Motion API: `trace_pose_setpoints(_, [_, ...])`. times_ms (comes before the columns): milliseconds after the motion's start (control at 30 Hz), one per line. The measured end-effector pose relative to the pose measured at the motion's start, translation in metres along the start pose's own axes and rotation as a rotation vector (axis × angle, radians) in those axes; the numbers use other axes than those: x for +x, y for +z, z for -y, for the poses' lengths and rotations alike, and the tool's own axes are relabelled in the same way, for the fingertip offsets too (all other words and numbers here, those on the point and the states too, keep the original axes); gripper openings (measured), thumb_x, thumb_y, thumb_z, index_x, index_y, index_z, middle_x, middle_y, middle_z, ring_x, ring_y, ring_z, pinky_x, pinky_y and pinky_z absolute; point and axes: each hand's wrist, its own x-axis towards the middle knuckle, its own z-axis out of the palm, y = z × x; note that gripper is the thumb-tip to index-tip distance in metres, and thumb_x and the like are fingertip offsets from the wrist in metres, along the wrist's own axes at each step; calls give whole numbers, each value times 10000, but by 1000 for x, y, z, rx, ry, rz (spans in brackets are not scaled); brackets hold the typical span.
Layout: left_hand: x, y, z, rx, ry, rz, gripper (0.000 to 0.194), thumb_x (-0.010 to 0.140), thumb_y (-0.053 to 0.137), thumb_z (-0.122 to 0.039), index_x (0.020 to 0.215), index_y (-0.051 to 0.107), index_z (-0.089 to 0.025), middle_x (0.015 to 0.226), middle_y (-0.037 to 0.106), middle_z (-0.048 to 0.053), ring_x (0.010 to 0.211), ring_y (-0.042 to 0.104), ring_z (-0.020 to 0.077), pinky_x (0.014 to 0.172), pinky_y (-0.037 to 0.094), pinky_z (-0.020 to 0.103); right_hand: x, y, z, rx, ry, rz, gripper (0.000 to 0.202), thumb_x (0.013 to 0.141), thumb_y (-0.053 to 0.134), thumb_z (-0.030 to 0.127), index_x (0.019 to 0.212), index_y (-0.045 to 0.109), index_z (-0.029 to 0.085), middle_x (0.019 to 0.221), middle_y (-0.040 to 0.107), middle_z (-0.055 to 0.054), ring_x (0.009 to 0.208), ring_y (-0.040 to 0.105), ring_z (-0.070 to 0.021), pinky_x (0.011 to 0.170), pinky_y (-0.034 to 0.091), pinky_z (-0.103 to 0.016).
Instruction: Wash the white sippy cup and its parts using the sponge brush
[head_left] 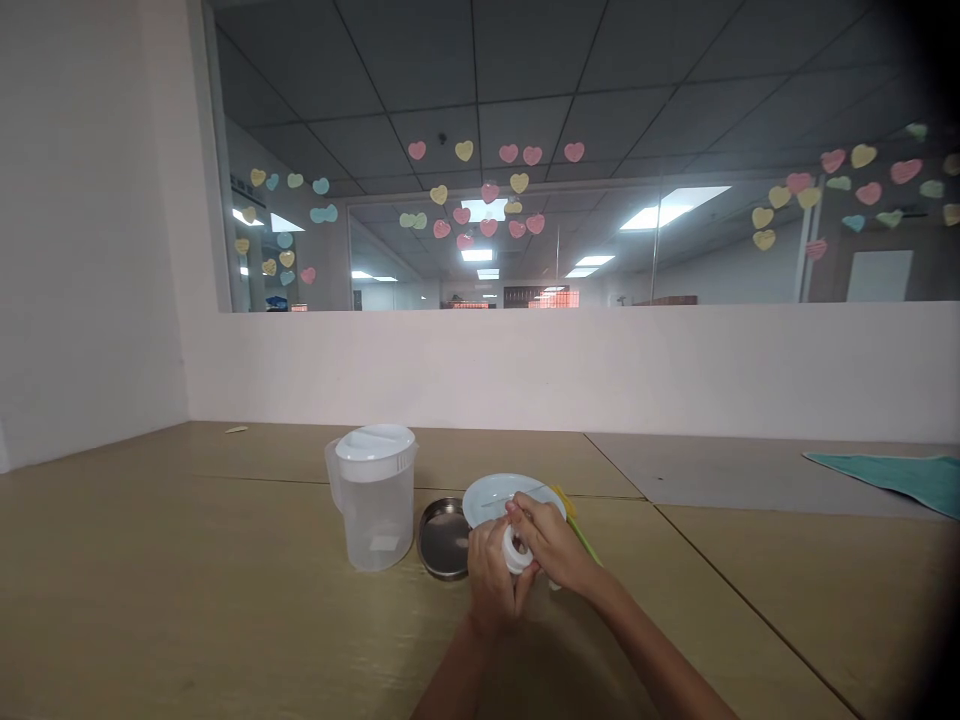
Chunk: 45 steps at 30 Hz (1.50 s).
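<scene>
Over a tan table [225, 600], left hand [489, 572] and right hand [553, 543] grip a smooth white piece [517, 566] with a round opening.

Room, indoor; office or similar workplace, exact kind not certain. Window [600, 240], wide, set in a plain pale wall [525, 370]. Ceiling [525, 60], large square panels in a grid, showing in the glass. Lights [675, 208], flat, rectangular, several, lit. Heart-shaped stickers [489, 193], pink, yellow, green and blue, scattered over the pane. Tabletops [247, 580], plain, wood-coloured, one section grey, butted edge to edge, reaching the wall.
</scene>
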Motion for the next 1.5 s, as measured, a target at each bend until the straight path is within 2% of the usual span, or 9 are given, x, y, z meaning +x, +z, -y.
trace_pose_setpoints(167, [0,0,-1,-50,129,-30,466,861,488,-367,1258,393,-142,1042,611,131,944,599,223,804,485,362,0,-2,-7,240,58,-154,431,869,385,569,638,404,205,576,433,46,528,415,-103,508,341,-217])
trace_pose_setpoints(300, [0,1,7,74,-195,3,458,842,522,-393,1223,456,-148,1118,545,145,1040,543,245,855,453,392,2,-12,-22,55,62,-315,430,859,399,569,683,504,190,622,525,13,598,485,-132,565,371,-230])
trace_pose_setpoints(400, [3,1,21,225,-449,84,415,834,521,-422,1171,532,-179,1077,520,117,1009,523,252,854,426,421,8,-20,-53,-236,121,-500,469,839,395,591,640,527,187,639,547,-10,619,497,-148,585,363,-245])
trace_pose_setpoints(567, [1,7,38,335,-551,299,367,805,553,-437,1121,589,-254,1048,564,69,996,506,252,848,385,413,10,-21,-109,-518,196,-413,407,790,458,552,678,603,189,655,579,-21,609,502,-155,569,343,-247])
trace_pose_setpoints(767, [-7,14,43,295,-639,443,344,795,564,-423,1080,601,-233,1026,631,52,1015,504,256,868,345,426,8,-13,-126,-591,174,-368,269,776,509,424,772,635,187,703,616,-26,689,541,-174,652,365,-266])
trace_pose_setpoints(867, [-7,15,43,285,-650,463,315,800,549,-439,1022,632,-231,1013,641,56,1000,507,254,873,335,435,7,-15,-125,-538,110,-438,204,773,448,275,824,622,181,804,637,-46,764,554,-187,717,386,-289])
trace_pose_setpoints(1000, [-7,16,44,360,-639,465,305,808,527,-459,964,673,-241,1122,587,75,1078,470,270,923,303,464,2,-20,-123,-493,80,-543,225,656,361,126,686,574,191,747,601,-42,758,533,-187,709,386,-285])
trace_pose_setpoints(1333, [-11,17,47,416,-553,558,337,864,435,-452,1012,661,-251,1227,520,101,1165,423,299,969,265,540,-8,-28,-119,-383,180,-588,180,639,354,206,570,520,207,657,568,-31,675,521,-184,614,381,-265])
trace_pose_setpoints(1500, [0,3,48,474,-456,336,401,860,450,-422,1177,560,-204,1286,457,148,1184,399,305,997,231,551,-10,-28,-120,-393,201,-602,167,616,365,210,575,527,203,644,581,-30,641,519,-179,611,378,-268])
